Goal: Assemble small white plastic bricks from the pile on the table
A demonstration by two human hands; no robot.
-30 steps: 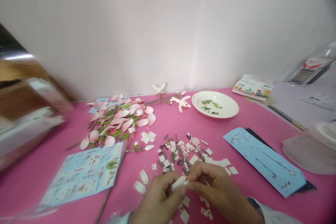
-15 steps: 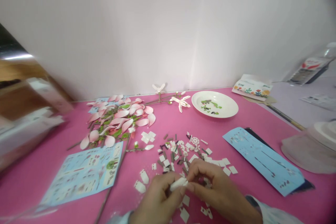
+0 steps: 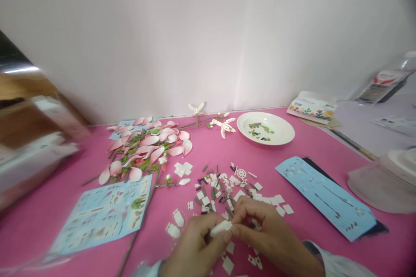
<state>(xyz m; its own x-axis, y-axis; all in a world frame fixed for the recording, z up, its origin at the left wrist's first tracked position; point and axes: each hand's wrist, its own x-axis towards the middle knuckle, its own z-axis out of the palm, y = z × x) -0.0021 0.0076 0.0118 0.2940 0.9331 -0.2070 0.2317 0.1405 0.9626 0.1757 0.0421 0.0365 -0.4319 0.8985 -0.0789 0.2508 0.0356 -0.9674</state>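
In the head view my left hand (image 3: 196,246) is closed around a white petal-shaped building-block piece (image 3: 221,228), thumb and forefinger along its sides. My right hand (image 3: 266,233) pinches at the piece's right end, its fingertips touching those of the left; any smaller part between them is too small to make out. Just beyond the hands lies a spread of small white, brown and dark bricks (image 3: 213,193). Two white petal pieces (image 3: 175,224) rest left of my left hand. A few white tiles (image 3: 228,265) lie below and between my wrists.
Pink and white block flowers (image 3: 157,140) are heaped at the back left, above a blue instruction sheet (image 3: 107,214). A white plate (image 3: 279,134) holds green bits. To the right are a blue booklet (image 3: 325,197), a pinkish lidded container (image 3: 383,181) and a bottle (image 3: 383,84).
Almost nothing differs. Both hands keep the same hold on the white piece, and the whole view has shifted very slightly.
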